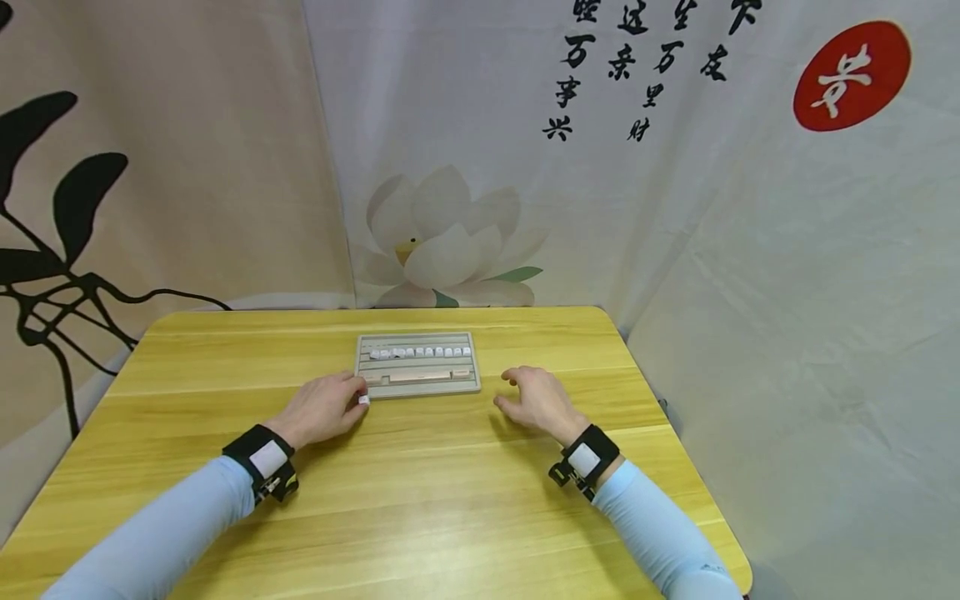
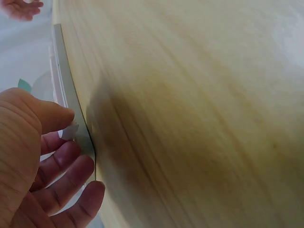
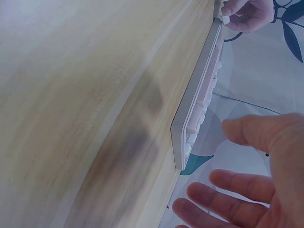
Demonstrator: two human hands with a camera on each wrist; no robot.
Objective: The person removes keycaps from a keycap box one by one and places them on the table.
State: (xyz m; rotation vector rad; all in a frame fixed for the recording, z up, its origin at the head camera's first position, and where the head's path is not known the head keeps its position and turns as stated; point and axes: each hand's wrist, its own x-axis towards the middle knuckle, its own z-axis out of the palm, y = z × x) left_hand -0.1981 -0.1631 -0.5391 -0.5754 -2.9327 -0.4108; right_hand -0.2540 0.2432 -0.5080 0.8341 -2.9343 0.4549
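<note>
Our left hand (image 1: 322, 408) pinches a small white keycap (image 1: 363, 400), a flat rectangular keyboard (image 1: 417, 365) to its right. Our right hand (image 1: 543, 402), loosely spread and empty, stands off the keyboard; smooth wood-grain tabletop (image 1: 435, 500) extends nearward.

A person's left forearm (image 1: 161, 533) and right forearm (image 1: 663, 533) reach forward and inward. The left hand (image 1: 322, 408), its back turned up, pinches with thumb (image 2: 54, 116) and forefinger (image 2: 50, 143), remaining fingers (image 2: 71, 183) loosely bent; the right hand (image 1: 542, 402) hovers, digits parted and slightly bent.
</note>
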